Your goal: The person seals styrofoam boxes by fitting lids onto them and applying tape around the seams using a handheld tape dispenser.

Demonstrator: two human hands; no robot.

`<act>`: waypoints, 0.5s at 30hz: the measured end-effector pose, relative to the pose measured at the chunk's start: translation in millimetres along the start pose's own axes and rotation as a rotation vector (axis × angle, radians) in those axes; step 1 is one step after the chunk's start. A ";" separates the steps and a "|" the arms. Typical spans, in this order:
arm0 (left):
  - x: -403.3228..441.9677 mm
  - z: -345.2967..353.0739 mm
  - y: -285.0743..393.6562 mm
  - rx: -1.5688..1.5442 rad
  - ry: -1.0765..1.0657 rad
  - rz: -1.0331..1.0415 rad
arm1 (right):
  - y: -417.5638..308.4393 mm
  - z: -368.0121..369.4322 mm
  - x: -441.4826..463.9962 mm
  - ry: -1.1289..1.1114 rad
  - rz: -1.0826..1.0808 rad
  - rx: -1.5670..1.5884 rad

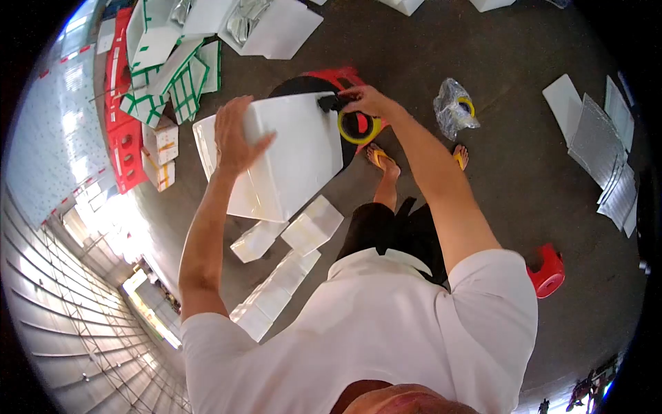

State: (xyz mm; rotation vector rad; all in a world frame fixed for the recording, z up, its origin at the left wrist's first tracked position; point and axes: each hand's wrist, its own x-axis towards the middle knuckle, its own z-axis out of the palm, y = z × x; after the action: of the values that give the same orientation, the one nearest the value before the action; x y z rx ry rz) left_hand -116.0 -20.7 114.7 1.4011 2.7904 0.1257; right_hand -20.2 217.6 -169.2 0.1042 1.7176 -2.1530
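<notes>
A large white foam box rests tilted in front of me, on or against a black round surface with red parts. My left hand lies on the far left side of the box, fingers spread and thumb out across its face. At the box's right upper corner, my right hand is closed round a tape dispenser. Its black head touches or nearly touches the box edge. A yellow-rimmed tape roll hangs below that hand. The grip itself is partly hidden.
Several smaller white foam boxes stand on the floor below the large one. Foam panels with green tape lie upper left, beside a red barrier. A plastic-wrapped tape roll, a red stool and silvery panels are rightward.
</notes>
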 end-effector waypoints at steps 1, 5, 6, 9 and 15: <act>1.7 1.3 -8.1 0.061 -0.077 -0.115 | -4.1 3.2 0.5 0.017 0.034 0.022; 18.1 17.0 -43.3 0.113 0.027 -0.521 | -30.1 12.1 -60.9 -0.253 0.148 -0.471; 16.4 20.0 -68.7 0.126 0.004 -0.703 | -10.7 23.9 -87.0 -0.255 0.154 -0.467; 22.4 28.1 -107.0 0.092 0.104 -0.899 | 32.4 10.7 -105.7 0.074 -0.168 -0.084; 8.2 28.5 -111.7 0.035 0.129 -1.015 | -1.0 9.0 -73.1 0.027 0.034 -0.163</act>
State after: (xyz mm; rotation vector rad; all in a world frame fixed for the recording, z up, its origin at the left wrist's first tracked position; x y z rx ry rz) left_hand -208.8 -78.7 77.6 -0.1452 3.2066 0.1405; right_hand 48.6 227.4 -144.7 0.1177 1.8853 -1.9869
